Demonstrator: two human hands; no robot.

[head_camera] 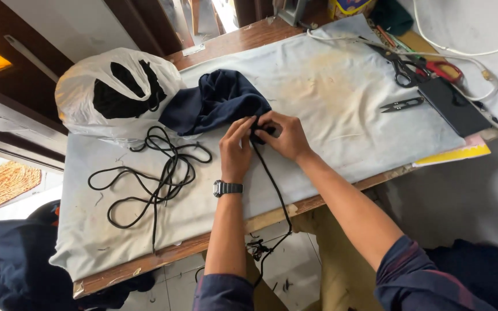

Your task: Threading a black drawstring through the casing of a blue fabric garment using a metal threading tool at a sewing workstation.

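A dark navy garment (214, 102) lies bunched on the cloth-covered table (329, 98). My left hand (236, 148), with a black wristwatch (227, 188) on its wrist, pinches the garment's lower edge. My right hand (280, 133) grips the same edge beside it, fingers closed on the fabric and on a black cord (272, 178). The cord runs from between my hands down over the table's front edge. How the cord sits inside the fabric is hidden by my fingers.
A loose tangle of black cord (155, 175) lies left of my hands. A white plastic bag (110, 92) with dark cloth stands at back left. Red-handled scissors (427, 69), small thread snips (402, 105), a black flat case (453, 106) and white cable (479, 72) sit at right.
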